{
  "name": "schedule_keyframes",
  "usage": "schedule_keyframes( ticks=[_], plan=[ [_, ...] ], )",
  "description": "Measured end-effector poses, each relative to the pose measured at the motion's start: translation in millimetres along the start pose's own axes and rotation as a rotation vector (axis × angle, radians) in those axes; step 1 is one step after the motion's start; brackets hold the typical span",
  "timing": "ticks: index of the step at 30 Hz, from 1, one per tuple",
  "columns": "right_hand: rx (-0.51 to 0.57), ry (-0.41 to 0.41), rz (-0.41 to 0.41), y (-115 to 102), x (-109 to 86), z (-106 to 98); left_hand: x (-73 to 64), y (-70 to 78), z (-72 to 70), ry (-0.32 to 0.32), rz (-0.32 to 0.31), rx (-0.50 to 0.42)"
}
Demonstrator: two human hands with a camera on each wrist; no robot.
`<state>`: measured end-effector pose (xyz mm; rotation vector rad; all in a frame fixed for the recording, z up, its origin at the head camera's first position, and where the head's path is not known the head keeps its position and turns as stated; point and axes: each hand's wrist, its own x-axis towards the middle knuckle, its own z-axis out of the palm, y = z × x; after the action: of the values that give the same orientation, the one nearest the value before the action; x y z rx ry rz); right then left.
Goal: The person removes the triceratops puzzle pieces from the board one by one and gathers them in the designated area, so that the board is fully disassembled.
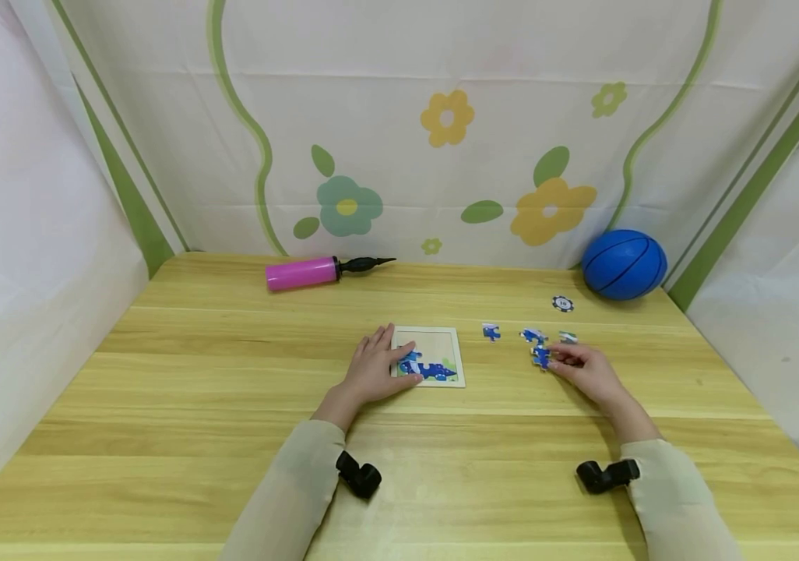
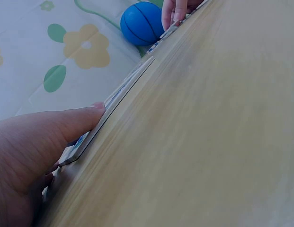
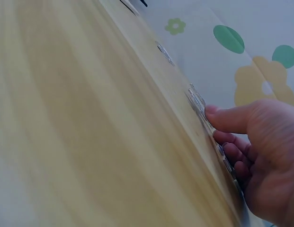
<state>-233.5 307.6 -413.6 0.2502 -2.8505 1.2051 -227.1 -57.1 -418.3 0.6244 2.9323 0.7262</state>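
A square jigsaw tray with a white border lies mid-table, blue puzzle pieces fitted along its lower part. My left hand rests on the tray's left side, fingers spread and thumb over the lower border; the thumb also shows on the border in the left wrist view. To the right, my right hand pinches a blue puzzle piece between thumb and fingers, close over the table. Loose pieces lie near it: one blue, another just behind the pinched one, and a greenish one.
A blue ball sits at the back right corner, with a round chip in front of it. A pink hand pump with a black nozzle lies along the back edge. Behind the table hangs a flowered curtain.
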Motion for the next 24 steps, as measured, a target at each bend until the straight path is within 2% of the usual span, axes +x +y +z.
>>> schedule_keyframes(
  ticks=[11,19,24],
  plan=[
    [-0.030,-0.002,0.011,2.5,0.7,2.3,1.4,-1.5,1.2,0.005,0.004,0.008],
    [-0.050,-0.017,0.024,1.0,1.0,2.0,-0.8,-4.3,2.9,0.030,0.042,-0.070],
    [-0.057,-0.033,0.030,-0.5,1.6,0.9,-1.0,-0.6,-0.2,0.014,0.019,-0.036]
  ],
)
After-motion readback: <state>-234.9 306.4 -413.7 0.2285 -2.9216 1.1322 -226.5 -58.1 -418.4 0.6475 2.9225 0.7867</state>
